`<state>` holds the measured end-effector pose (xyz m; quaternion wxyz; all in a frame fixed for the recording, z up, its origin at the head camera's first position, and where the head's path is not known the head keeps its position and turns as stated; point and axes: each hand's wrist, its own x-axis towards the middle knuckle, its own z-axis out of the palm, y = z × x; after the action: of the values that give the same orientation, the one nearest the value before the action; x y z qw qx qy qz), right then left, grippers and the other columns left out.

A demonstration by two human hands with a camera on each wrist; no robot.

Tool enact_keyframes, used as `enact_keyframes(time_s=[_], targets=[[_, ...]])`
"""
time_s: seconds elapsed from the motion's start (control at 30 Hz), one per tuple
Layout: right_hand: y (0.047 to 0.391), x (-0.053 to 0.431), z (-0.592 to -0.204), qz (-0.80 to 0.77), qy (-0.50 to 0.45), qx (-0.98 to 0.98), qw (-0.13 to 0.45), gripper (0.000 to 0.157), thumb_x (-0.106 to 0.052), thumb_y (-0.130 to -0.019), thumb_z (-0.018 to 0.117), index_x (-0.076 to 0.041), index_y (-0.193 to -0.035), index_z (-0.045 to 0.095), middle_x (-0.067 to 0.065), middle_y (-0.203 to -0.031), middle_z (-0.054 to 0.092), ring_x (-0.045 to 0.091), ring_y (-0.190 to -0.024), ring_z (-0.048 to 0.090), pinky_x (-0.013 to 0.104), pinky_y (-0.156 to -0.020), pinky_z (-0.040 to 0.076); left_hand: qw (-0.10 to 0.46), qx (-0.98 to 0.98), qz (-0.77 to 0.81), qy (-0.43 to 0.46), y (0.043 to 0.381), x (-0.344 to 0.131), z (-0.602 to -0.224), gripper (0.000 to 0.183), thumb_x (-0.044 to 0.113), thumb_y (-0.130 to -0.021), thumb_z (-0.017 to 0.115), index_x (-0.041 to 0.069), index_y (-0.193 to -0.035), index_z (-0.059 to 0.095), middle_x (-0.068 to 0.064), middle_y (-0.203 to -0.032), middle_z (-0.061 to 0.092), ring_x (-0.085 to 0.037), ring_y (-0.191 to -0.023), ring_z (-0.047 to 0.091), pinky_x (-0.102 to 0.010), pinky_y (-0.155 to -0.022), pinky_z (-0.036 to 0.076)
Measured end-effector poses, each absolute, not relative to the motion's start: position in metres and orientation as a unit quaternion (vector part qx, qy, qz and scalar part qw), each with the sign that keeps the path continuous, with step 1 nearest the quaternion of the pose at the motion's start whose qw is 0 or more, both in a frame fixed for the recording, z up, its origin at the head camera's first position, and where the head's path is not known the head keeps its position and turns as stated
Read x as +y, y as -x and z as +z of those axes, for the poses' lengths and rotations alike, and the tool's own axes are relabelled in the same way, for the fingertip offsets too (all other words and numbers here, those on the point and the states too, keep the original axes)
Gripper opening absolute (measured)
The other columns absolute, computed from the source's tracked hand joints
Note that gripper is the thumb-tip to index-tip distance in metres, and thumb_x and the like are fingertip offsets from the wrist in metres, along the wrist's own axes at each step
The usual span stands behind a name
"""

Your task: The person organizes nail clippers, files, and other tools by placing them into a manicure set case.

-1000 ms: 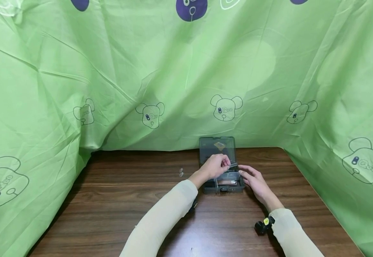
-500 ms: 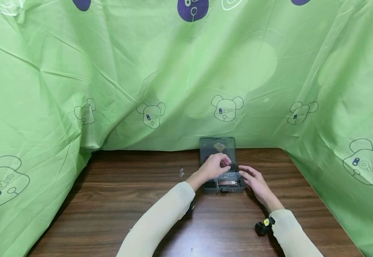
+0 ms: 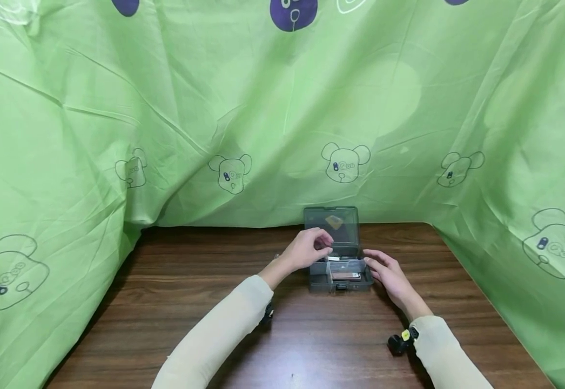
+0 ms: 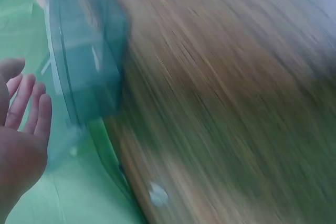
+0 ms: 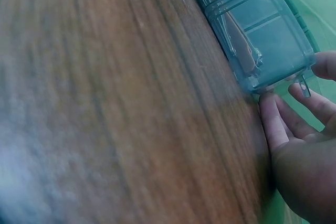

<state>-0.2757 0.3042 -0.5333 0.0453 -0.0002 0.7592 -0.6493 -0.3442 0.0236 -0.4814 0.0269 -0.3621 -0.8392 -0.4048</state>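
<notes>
A translucent dark-grey plastic box [image 3: 317, 283] sits near the table's back, its lid [image 3: 345, 232] raised against the cloth. In its front right compartment lies a slim pinkish-brown piece [image 3: 345, 276] with a shiny end. A small white piece [image 3: 333, 259] shows in the rear part. My left hand [image 3: 302, 249] hovers over the box's left side, fingers loosely bent, nothing between them. At the box's right end is my right hand [image 3: 391, 278]; in the right wrist view its thumb [image 5: 325, 65] touches the rim, and its extended fingers [image 5: 270, 116] lie against the side.
The box stands on a dark wood-grain table [image 3: 311, 340]. A green cloth [image 3: 273, 108] with bear drawings hangs behind and at both sides. One small clear piece [image 4: 158, 194] lies left of the box, mostly hidden behind my left wrist in the head view.
My left hand held a clear thin piece over the box a second ago; now it is without it and has moved left. The right hand stays at the box.
</notes>
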Motion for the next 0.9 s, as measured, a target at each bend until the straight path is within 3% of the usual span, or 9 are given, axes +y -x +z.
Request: enact_keyframes(time_s=[0.3, 0.6, 0.9], targets=[[0.276, 0.306, -0.534, -0.650, -0.004, 0.759, 0.042, 0.056, -0.031, -0.111, 0.058, -0.001, -0.156, 0.046, 0.023, -0.160, 0.043, 0.030, -0.138, 0.051, 0.022, -0.098, 0.052, 0.033, -0.844, -0.427, 0.322, 0.352, -0.022, -0.483, 0.023, 0.009, -0.096, 0.078, 0.000, -0.117, 0.073, -0.003, -0.107, 0.072, -0.013, -0.095, 0.069, -0.028, -0.088, 0.057], [0.276, 0.306, -0.534, -0.648, -0.005, 0.761, 0.048, 0.058, -0.032, -0.111, 0.057, -0.002, -0.158, 0.043, 0.022, -0.163, 0.039, 0.032, -0.143, 0.047, 0.029, -0.106, 0.050, 0.037, -0.871, -0.411, 0.268, 0.358, -0.061, -0.489, 0.016, 0.013, -0.096, 0.080, 0.011, -0.111, 0.074, -0.002, -0.105, 0.073, -0.012, -0.094, 0.069, -0.030, -0.089, 0.057], [0.276, 0.304, -0.534, -0.648, -0.001, 0.760, 0.044, 0.057, -0.033, -0.111, 0.058, -0.001, -0.156, 0.045, 0.022, -0.161, 0.042, 0.029, -0.139, 0.050, 0.026, -0.103, 0.051, 0.014, -0.884, -0.408, 0.227, 0.360, -0.091, -0.505, 0.021, 0.007, -0.095, 0.079, 0.000, -0.114, 0.074, -0.003, -0.099, 0.074, -0.015, -0.090, 0.068, -0.032, -0.085, 0.057]])
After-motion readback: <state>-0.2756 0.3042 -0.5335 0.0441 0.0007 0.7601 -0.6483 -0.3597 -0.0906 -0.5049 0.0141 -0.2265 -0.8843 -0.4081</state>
